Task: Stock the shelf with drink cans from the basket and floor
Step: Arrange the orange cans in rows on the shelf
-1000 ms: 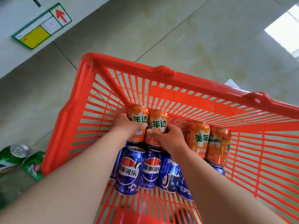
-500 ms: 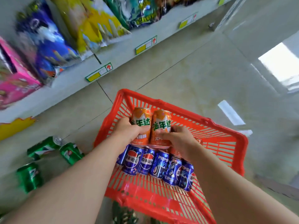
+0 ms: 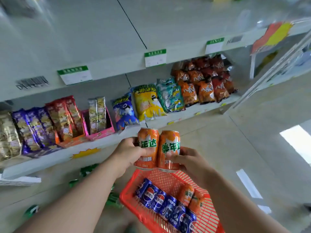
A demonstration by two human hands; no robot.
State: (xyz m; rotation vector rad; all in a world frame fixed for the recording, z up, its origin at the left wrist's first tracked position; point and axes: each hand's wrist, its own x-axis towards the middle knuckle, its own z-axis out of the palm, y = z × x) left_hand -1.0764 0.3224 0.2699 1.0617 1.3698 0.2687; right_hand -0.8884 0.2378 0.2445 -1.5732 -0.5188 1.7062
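Observation:
My left hand grips an orange soda can, held upright. My right hand grips a second orange can right beside it, the two cans touching. Both are raised above the red basket on the floor, in front of the lower shelf edge. In the basket lie several blue cola cans in a row and two more orange cans. Green cans lie scattered on the floor to the left. The wide white shelf above the snacks is bare.
The lower shelf holds snack bags: purple and red packs at left, a pink box, blue, yellow, teal and orange bags to the right. Green price tags hang on the upper shelf's edge. Open floor lies to the right.
Both hands have lifted the two orange cans out of the basket and up toward the shelves. My view has tilted up from the basket to the shelving.

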